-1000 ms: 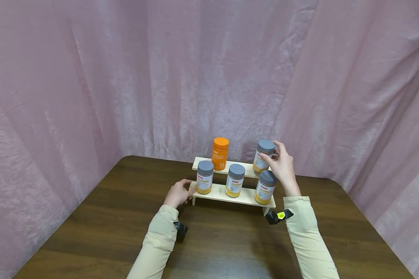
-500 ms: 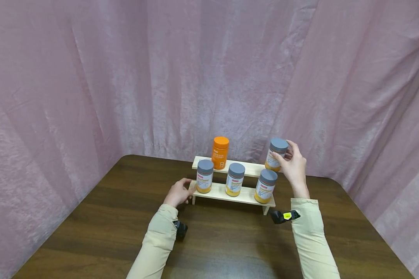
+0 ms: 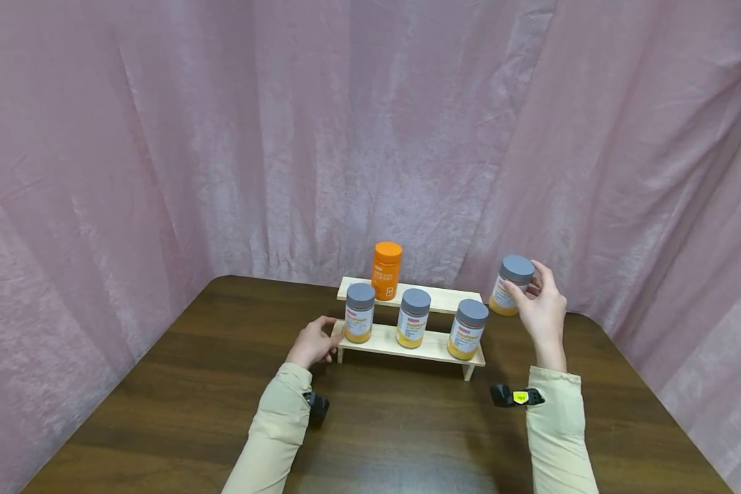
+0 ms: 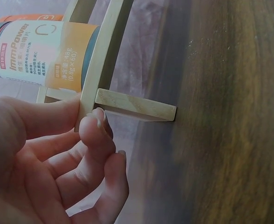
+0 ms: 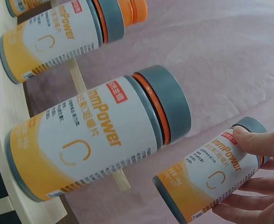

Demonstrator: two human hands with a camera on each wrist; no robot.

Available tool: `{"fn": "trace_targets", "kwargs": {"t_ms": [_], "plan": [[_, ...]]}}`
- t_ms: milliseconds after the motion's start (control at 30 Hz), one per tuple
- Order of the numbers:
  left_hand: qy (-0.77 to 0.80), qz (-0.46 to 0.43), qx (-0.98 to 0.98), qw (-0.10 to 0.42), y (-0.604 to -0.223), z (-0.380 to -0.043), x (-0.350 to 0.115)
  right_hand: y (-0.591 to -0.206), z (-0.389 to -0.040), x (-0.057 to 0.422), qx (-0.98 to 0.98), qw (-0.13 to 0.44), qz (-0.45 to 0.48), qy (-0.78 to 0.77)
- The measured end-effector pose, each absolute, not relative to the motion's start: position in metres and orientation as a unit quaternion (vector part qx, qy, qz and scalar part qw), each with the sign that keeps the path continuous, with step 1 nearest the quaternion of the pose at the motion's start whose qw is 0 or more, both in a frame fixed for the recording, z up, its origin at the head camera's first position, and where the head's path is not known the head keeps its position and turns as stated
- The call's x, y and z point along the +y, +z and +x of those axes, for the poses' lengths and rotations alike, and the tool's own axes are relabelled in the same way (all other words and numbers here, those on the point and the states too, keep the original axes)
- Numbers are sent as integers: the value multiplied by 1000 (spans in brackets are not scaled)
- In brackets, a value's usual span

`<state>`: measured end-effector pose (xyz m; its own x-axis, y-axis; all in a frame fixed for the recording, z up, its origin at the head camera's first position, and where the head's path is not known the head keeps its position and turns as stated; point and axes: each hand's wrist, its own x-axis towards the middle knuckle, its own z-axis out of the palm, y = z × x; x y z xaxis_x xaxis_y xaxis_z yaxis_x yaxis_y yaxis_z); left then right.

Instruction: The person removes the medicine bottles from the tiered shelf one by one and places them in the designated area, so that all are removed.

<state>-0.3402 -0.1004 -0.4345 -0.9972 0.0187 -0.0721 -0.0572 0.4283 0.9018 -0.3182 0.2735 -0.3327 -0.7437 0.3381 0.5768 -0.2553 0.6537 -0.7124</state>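
My right hand (image 3: 542,314) holds a grey-lidded supplement bottle (image 3: 510,287) in the air, right of the two-tier wooden shelf (image 3: 438,348). In the right wrist view the thumb lies across the upper label of this held bottle (image 5: 211,168), with fingers round its far side. My left hand (image 3: 312,343) pinches the left end of the shelf's lower board; in the left wrist view the thumb is on top and fingertips (image 4: 97,133) beneath. Three matching bottles stand on that board: left (image 3: 359,314), middle (image 3: 414,320) and right (image 3: 468,331). An orange bottle (image 3: 386,272) stands on the upper board.
The shelf stands on a dark brown wooden table (image 3: 383,425). A pink curtain (image 3: 370,137) hangs behind the table and down both sides. Each forearm carries a black wrist camera (image 3: 508,396).
My right hand has carried the grey-lidded bottle off the upper board's right end, moving rightward past the shelf. My left hand stays at the shelf's left end.
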Motion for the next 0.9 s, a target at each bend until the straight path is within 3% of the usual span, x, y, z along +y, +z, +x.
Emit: {"fn": "trace_targets", "kwargs": {"t_ms": [367,900], "plan": [[544,-8,838,37,-434,-338,-101,-346,-301,288,-818,381,-50,429],[541,-14,839,53,-431,-338,-102,-362,-309,305,-830,336,-76,437]]}}
